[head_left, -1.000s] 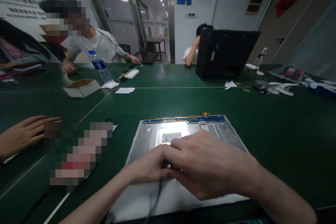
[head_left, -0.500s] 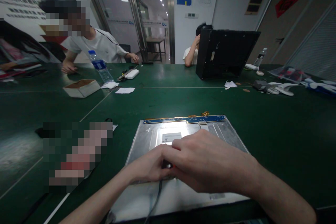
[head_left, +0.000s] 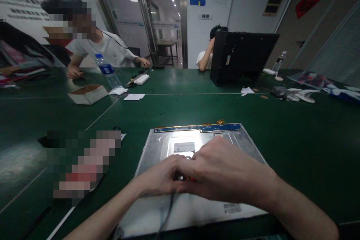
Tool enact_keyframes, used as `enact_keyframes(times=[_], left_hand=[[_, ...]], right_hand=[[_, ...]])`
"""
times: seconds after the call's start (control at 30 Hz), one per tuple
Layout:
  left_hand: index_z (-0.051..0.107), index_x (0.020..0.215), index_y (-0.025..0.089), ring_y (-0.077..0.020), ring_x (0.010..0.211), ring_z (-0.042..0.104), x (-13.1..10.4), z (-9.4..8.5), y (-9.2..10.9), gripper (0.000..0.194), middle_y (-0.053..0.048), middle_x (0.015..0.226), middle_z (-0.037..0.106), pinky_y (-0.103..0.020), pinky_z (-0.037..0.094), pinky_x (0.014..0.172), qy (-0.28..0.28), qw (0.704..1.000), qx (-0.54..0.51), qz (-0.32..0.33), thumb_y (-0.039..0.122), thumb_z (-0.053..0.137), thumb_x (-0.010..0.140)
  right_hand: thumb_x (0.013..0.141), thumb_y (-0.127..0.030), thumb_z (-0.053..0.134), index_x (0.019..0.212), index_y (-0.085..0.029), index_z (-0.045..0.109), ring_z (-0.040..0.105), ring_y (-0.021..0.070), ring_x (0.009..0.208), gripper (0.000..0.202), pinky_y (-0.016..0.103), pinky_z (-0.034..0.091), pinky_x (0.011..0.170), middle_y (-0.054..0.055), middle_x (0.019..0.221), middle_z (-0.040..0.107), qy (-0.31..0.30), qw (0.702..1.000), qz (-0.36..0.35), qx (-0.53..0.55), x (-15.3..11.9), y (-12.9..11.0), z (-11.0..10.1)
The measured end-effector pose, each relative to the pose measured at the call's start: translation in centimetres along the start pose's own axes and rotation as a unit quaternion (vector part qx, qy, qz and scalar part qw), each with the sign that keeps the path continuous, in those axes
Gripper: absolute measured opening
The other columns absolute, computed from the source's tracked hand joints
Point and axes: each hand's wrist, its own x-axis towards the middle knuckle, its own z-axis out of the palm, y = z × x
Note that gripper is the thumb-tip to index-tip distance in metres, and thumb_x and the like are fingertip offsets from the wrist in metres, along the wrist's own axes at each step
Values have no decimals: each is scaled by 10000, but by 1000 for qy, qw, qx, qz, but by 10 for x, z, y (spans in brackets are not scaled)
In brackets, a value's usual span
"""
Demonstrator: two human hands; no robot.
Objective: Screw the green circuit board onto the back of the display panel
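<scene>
A flat metal panel [head_left: 152, 150] lies on the green table, with a blue circuit strip [head_left: 185, 129] along its far edge. Over the panel's middle, my left hand [head_left: 165, 174] and my right hand [head_left: 222, 168] meet, both with fingers closed. Something small, red and shiny [head_left: 189, 178] shows between them; my right hand grips it, mostly hidden by the fingers. What my left fingers pinch is hidden. A dark cable [head_left: 168, 210] runs from below my left hand toward the near edge. A small label [head_left: 184, 147] is on the panel beyond the hands.
An open box [head_left: 88, 95] and a tilted water bottle [head_left: 108, 71] stand far left. A large black casing [head_left: 244, 58] stands upright at the back. A blurred-out strip with a lanyard [head_left: 87, 165] lies left of the panel. Two people sit across the table, another far left.
My right hand has shifted slightly right, and a bit more of the red and shiny thing shows between the hands. My left hand has hardly moved.
</scene>
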Motion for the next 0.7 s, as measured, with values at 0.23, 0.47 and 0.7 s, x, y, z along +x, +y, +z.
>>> enact_keyframes(times=[0.23, 0.47, 0.7], left_hand=[[647, 737, 150, -197, 744, 561, 0, -1, 0, 75, -23, 789, 643, -263, 441, 700, 24, 1000, 17, -7, 198, 636, 680], [664, 835, 158, -209, 854, 586, -3, 0, -3, 131, -33, 894, 661, -272, 469, 768, -20, 999, 22, -44, 180, 573, 743], [677, 922, 162, -232, 895, 571, -3, 1, -7, 215, -63, 1035, 650, -280, 484, 754, 6, 999, 36, -33, 181, 597, 724]], right_hand=[[912, -350, 491, 855, -143, 650, 418, 111, 457, 267, 290, 174, 441, 24, 608, 623, -7, 1000, 3, -3, 0, -2, -3], [862, -230, 510, 989, -138, 573, 489, 131, 560, 169, 293, 239, 454, 19, 742, 636, -12, 999, -26, 31, -4, -1, -3], [803, -234, 585, 1023, -150, 546, 508, 136, 640, 238, 274, 290, 485, 31, 868, 647, -21, 997, -46, 66, -4, -1, -7]])
